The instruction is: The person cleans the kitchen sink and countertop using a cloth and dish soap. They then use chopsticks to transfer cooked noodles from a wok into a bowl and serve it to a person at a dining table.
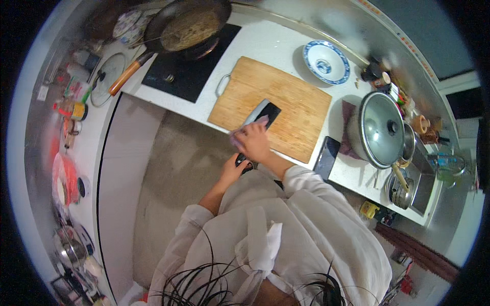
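Note:
My left hand (230,170) grips the black handle of a cleaver (269,111) close to my body. The blade points away from me, over the near part of a wooden cutting board (294,90). My right hand (253,140) presses a thin purplish cloth (238,138) against the blade near the handle; its fingers are bent around the cloth. The fingers and cloth hide the blade's rear part. A metal loop handle (222,85) is at the board's left side.
A wok (153,30) with brownish contents stands on a black cooktop (180,78). A blue-rimmed bowl (342,72), a phone (327,157) and a lidded pot (383,132) are right of the board. A sink (425,185) lies farther right. A glass lid (111,78) is at left.

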The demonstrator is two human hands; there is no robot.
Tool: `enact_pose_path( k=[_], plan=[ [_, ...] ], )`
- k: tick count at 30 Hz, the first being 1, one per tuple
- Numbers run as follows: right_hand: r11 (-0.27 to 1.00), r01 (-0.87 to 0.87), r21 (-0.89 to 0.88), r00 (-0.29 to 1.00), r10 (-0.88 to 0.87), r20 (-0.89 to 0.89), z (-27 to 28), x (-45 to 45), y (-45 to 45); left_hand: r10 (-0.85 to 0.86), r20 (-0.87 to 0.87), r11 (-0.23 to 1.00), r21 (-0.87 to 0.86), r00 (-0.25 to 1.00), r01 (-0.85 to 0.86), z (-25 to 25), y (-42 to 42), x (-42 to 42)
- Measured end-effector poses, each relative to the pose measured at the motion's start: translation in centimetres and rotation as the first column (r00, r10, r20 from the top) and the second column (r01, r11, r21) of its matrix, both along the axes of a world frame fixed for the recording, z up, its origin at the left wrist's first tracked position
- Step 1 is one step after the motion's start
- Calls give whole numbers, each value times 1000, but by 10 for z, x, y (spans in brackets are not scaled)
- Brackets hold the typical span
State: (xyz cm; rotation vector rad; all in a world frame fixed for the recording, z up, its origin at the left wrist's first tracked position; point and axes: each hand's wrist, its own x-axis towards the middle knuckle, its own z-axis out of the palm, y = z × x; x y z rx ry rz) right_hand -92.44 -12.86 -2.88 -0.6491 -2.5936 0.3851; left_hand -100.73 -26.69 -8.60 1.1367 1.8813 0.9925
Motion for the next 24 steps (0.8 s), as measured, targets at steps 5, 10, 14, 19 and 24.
enact_pose_path(
  k=[5,10,14,19,24],
  plan=[
    [972,236,26,969,-233,-87,-31,-2,53,-25,-60,983,-184,998,13,22,1,-8],
    [846,533,-18,841,-528,122,-21,46,150,-24,-23,994,-111,999,21,52,6,-7],
    [721,693,-16,721,-693,9,8,121,186,110,49,988,-117,993,-103,71,-25,-17],
    [562,813,155,568,-823,9,-27,134,168,265,-21,938,-224,964,-263,85,-55,-46],
    [504,857,103,499,-863,74,-35,98,172,324,-122,939,-78,938,-334,112,-52,-58]
  ],
)
